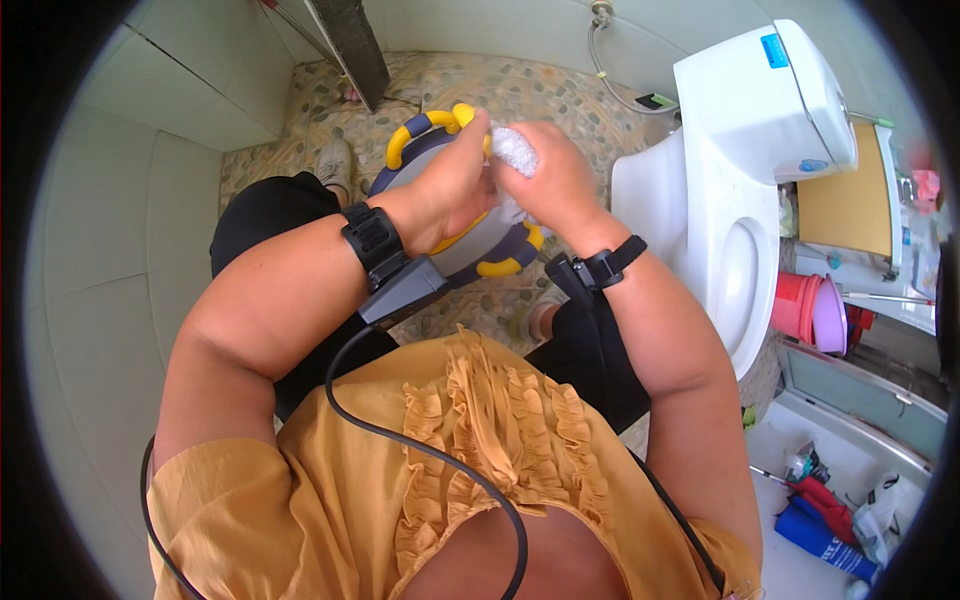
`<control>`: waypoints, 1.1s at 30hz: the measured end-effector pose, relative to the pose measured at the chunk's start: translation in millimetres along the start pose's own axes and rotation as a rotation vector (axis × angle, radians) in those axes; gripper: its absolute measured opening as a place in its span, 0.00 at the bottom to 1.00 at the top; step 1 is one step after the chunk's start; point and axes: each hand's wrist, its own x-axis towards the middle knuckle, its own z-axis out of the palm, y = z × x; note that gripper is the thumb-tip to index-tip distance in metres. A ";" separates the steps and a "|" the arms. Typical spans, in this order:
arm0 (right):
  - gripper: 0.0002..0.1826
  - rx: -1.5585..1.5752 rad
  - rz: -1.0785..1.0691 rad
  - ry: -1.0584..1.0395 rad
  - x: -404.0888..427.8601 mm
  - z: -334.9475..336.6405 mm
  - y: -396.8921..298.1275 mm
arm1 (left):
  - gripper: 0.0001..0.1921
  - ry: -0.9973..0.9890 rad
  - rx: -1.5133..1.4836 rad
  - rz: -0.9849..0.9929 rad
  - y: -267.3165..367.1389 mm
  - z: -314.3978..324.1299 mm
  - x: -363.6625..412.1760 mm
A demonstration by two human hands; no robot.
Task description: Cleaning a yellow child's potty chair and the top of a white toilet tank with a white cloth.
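Note:
My right hand [551, 176] is closed around a white scrubbing cloth [514, 152], whose lower part hangs below the fingers. My left hand [457, 180] is raised beside it, thumb up against a yellow knob on a child's toilet seat [420, 166]; its fingers are partly hidden, so whether they grip the seat cannot be told. The seat is grey and dark blue with yellow handles [499, 267] and stands between my knees, partly covered by my hands and left forearm.
A white toilet [652, 187] stands at the right, a hose [600, 67] on the wall behind it. Red and purple buckets [799, 307] are beyond it. A dark board [352, 52] leans at the back left. Pebble-patterned tiles [442, 82] cover the floor.

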 end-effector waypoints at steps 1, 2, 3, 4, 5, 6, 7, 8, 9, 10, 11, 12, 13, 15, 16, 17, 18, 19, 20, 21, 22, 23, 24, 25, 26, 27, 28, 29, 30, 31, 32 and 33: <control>0.22 0.000 -0.005 -0.003 0.2 1.4 2.4 | 0.37 0.000 -0.007 -0.018 -0.5 -2.5 3.1; 0.21 0.036 -0.004 0.028 0.4 3.1 5.4 | 0.37 0.002 -0.010 -0.014 -1.4 -5.5 6.8; 0.21 0.071 -0.001 0.059 0.9 3.6 7.7 | 0.38 0.028 -0.016 -0.046 -2.1 -6.8 10.0; 0.21 0.070 -0.004 0.058 2.3 3.9 10.2 | 0.39 0.055 -0.022 -0.078 -3.2 -8.6 12.2; 0.21 0.221 0.178 0.018 4.2 4.1 12.8 | 0.39 0.055 -0.024 -0.075 -6.1 -10.5 12.6; 0.21 0.371 0.364 -0.020 5.2 4.4 17.0 | 0.40 0.015 -0.038 -0.055 -8.1 -8.4 9.1; 0.21 0.368 0.365 -0.017 5.9 5.9 22.0 | 0.42 -0.024 -0.052 -0.035 -8.8 -6.1 6.2; 0.22 0.397 0.361 -0.010 6.4 8.3 27.2 | 0.42 -0.027 -0.051 -0.035 -7.7 -4.7 4.9; 0.22 0.429 0.353 -0.006 7.2 12.8 32.6 | 0.43 -0.015 -0.040 -0.044 -5.8 -6.5 3.7; 0.22 0.427 0.351 -0.004 6.5 15.8 40.6 | 0.43 -0.006 -0.029 -0.052 -4.5 -6.9 3.8; 0.23 0.446 0.385 -0.028 5.1 19.2 48.3 | 0.43 -0.009 -0.029 -0.050 -4.2 -7.4 3.4; 0.24 0.465 0.419 -0.052 3.2 23.6 58.9 | 0.44 -0.028 -0.009 -0.054 -5.4 -9.2 4.9; 0.24 0.458 0.421 -0.044 -1.3 26.9 75.3 | 0.44 -0.054 0.014 -0.062 -6.3 -7.2 6.9; 0.27 0.483 0.508 -0.142 -9.2 29.7 93.8 | 0.44 -0.080 0.021 -0.056 -5.9 -5.2 5.2; 0.27 0.481 0.507 -0.141 -11.8 28.3 94.7 | 0.44 -0.092 0.023 -0.049 -5.9 -6.9 3.5; 0.28 0.427 0.554 -0.205 -16.3 26.1 95.8 | 0.44 -0.095 0.023 -0.048 -5.8 -7.5 2.6; 0.29 0.370 0.601 -0.265 -20.8 22.6 98.5 | 0.44 -0.074 0.011 -0.045 -5.4 -6.8 3.3; 0.29 0.364 0.602 -0.260 -25.9 21.5 101.7 | 0.44 -0.053 -0.001 -0.043 -5.4 -5.7 3.9; 0.30 0.364 0.588 -0.230 -31.8 21.2 103.7 | 0.44 -0.061 -0.001 -0.042 -5.8 -4.7 4.4; 0.30 0.369 0.569 -0.208 -32.7 20.6 97.0 | 0.44 -0.055 0.007 -0.038 -5.4 -6.9 3.5; 0.30 0.367 0.564 -0.212 -34.2 18.1 90.9 | 0.44 -0.049 0.015 -0.034 -5.1 -8.8 3.0; 0.30 0.309 0.574 -0.197 -37.4 15.2 84.5 | 0.44 -0.046 0.011 -0.029 -4.9 -10.6 2.6; 0.31 0.247 0.587 -0.177 -41.5 11.3 78.1 | 0.44 -0.054 0.027 -0.027 -5.3 -9.8 3.1; 0.31 0.243 0.586 -0.177 -45.1 11.6 76.9 | 0.44 -0.061 0.043 -0.024 -5.4 -9.0 3.8; 0.30 0.214 0.567 -0.119 -47.7 12.4 75.2 | 0.44 -0.063 0.040 -0.021 -5.4 -8.3 4.7; 0.30 0.183 0.553 -0.056 -52.5 11.4 74.2 | 0.43 -0.061 0.049 -0.027 -5.8 -5.4 5.2; 0.30 0.186 0.548 -0.062 -51.7 9.7 62.4 | 0.43 -0.046 0.053 -0.027 -5.7 -8.2 4.5; 0.29 0.264 0.494 -0.092 -50.5 6.1 51.5 | 0.43 -0.038 0.051 -0.024 -6.0 -10.5 3.9; 0.29 0.336 0.441 -0.116 -47.8 -1.1 38.9 | 0.43 -0.026 0.031 -0.032 -6.9 -10.0 5.9; 0.29 0.338 0.438 -0.118 -47.0 -4.2 28.2 | 0.42 -0.009 0.012 -0.043 -6.6 -9.0 5.8; 0.28 0.327 0.366 -0.071 -46.0 -6.2 17.4 | 0.42 -0.004 0.011 -0.040 -5.8 -8.3 5.8; 0.28 0.315 0.298 -0.022 -44.6 -8.5 8.9 | 0.41 0.008 0.000 -0.050 -4.5 -4.3 3.1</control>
